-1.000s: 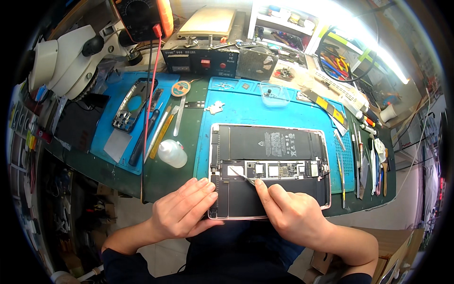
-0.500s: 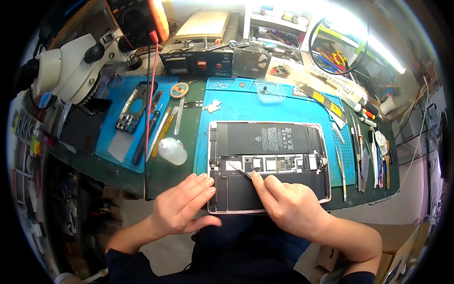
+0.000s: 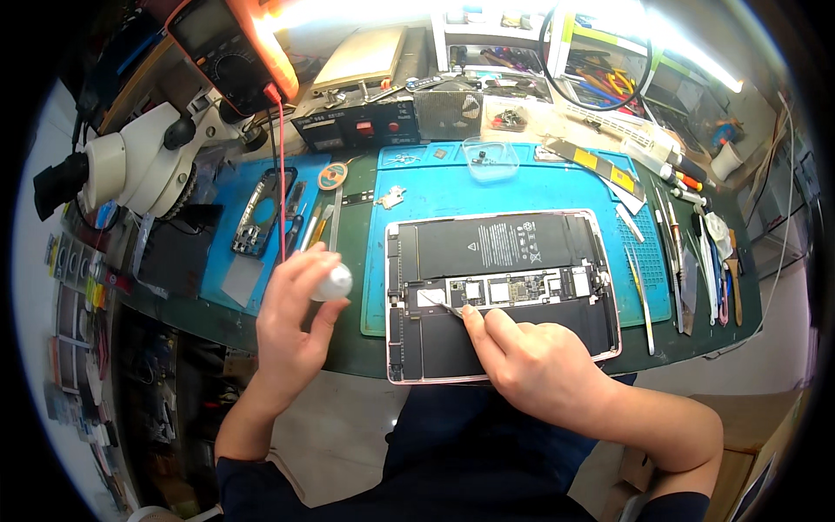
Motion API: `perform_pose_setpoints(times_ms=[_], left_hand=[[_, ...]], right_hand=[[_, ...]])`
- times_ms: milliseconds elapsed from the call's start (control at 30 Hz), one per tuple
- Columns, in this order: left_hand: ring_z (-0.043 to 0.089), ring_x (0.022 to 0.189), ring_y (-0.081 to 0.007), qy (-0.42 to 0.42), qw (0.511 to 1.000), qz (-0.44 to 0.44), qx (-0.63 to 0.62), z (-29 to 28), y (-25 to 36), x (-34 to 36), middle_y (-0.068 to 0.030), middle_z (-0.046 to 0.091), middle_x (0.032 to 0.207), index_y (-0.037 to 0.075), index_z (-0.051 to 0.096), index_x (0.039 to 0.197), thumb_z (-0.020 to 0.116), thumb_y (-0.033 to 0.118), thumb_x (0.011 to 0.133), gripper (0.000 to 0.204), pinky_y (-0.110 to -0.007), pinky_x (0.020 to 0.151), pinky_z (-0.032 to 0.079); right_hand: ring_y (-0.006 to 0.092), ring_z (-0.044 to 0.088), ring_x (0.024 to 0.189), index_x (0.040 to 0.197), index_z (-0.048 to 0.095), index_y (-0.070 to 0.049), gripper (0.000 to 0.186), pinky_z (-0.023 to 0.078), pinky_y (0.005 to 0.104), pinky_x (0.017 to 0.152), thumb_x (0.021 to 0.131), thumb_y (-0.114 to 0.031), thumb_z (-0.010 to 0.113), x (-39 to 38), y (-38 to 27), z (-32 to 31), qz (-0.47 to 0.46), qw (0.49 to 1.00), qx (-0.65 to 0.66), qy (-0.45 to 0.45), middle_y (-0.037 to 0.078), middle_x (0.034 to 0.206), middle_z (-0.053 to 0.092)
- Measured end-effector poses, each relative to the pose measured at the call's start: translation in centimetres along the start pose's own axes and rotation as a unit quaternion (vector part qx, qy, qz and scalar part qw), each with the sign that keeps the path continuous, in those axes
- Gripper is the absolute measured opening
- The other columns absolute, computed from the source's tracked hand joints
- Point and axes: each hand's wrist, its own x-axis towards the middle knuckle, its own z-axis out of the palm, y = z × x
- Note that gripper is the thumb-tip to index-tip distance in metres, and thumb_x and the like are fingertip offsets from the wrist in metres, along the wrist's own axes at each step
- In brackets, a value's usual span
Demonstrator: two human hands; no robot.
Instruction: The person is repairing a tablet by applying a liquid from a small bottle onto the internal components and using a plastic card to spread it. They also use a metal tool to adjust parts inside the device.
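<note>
The opened tablet [image 3: 503, 291] lies flat on the blue work mat [image 3: 539, 187] right in front of me, back shell up with its insides bared. Its long axis runs left to right across my view, the near long edge at the table's front edge. Two black battery panels fill the far strip and the near strip, and the narrow circuit board [image 3: 513, 289] runs between them along the same left-to-right line.

My right hand [image 3: 535, 365] rests on the near battery panel, fingers pinched closed around thin metal tweezers [image 3: 448, 304]. The tweezers point away from me and to the left, their tips down on the left part of the circuit board.

My left hand [image 3: 291, 326] is off the tablet to its left, over the green mat [image 3: 361, 348], fingers curled around a small white bottle [image 3: 333, 281] and gripping it from the side.

Beyond that hand a second blue mat [image 3: 261, 278] carries a phone frame [image 3: 261, 222], which lies lengthwise away from me. A red test lead [image 3: 280, 174] hangs down across it from the orange multimeter [image 3: 230, 43]. The white microscope [image 3: 130, 165] stands at far left. A clear plastic dish [image 3: 491, 158] sits past the tablet, and a row of hand tools [image 3: 696, 261] lies along the right side of the mat.
</note>
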Motion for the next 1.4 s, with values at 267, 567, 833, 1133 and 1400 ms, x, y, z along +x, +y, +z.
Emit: perform_pose_setpoints(times_ms=[267, 567, 833, 1133, 1400], left_hand=[[0.069, 0.123, -0.0329, -0.069, 0.973, 0.174, 0.133, 0.0, 1.4, 2.7, -0.0116, 0.072, 0.13, 0.002, 0.074, 0.13, 0.077, 0.0, 0.083, 0.048, -0.047, 0.105, 0.056], [0.065, 0.125, -0.0279, -0.07, 0.948, 0.224, 0.213, 0.0, 2.2, 3.6, -0.0082, 0.073, 0.128, 0.003, 0.078, 0.123, 0.072, 0.006, 0.086, 0.038, -0.045, 0.107, 0.056], [0.065, 0.126, -0.0272, -0.091, 0.941, 0.236, 0.223, 0.1, 2.5, 4.0, -0.008, 0.072, 0.13, 0.004, 0.078, 0.125, 0.07, 0.008, 0.089, 0.036, -0.047, 0.111, 0.054], [0.066, 0.127, -0.0272, -0.096, 0.94, 0.238, 0.227, 0.0, 2.6, 4.1, -0.0081, 0.072, 0.13, 0.004, 0.078, 0.126, 0.069, 0.008, 0.09, 0.037, -0.048, 0.113, 0.053], [0.066, 0.127, -0.0268, -0.102, 0.939, 0.24, 0.224, 0.0, 2.8, 4.4, -0.0078, 0.072, 0.13, 0.004, 0.077, 0.125, 0.069, 0.008, 0.089, 0.037, -0.048, 0.114, 0.052]], right_hand=[[0.0117, 0.06, 0.06, 0.134, 0.068, 0.011, 0.052, 0.05, 0.0264, 0.054, 0.085, -0.006, 0.067, -0.1, 0.1, 0.1, 0.003, 1.0, 0.02, 0.013, 0.005, 0.087, 0.054], [0.0077, 0.061, 0.059, 0.121, 0.072, 0.008, 0.037, 0.05, 0.0234, 0.051, 0.089, -0.009, 0.071, 0.1, 0.2, 0.0, -0.006, 1.0, -0.011, 0.022, 0.002, 0.084, 0.057], [0.0067, 0.062, 0.057, 0.114, 0.074, 0.007, 0.028, 0.05, 0.0223, 0.05, 0.092, -0.01, 0.071, 0.2, 0.2, -0.1, -0.011, 0.999, -0.024, 0.036, 0.001, 0.082, 0.057], [0.0079, 0.061, 0.058, 0.12, 0.073, 0.008, 0.035, 0.05, 0.0234, 0.05, 0.089, -0.008, 0.071, 0.1, 0.1, 0.4, -0.001, 0.999, -0.006, 0.032, 0.002, 0.082, 0.057], [0.0095, 0.061, 0.061, 0.132, 0.069, 0.011, 0.052, 0.05, 0.0247, 0.052, 0.084, -0.008, 0.069, -0.1, 0.0, 0.4, 0.005, 1.0, -0.006, -0.001, 0.004, 0.087, 0.056]])
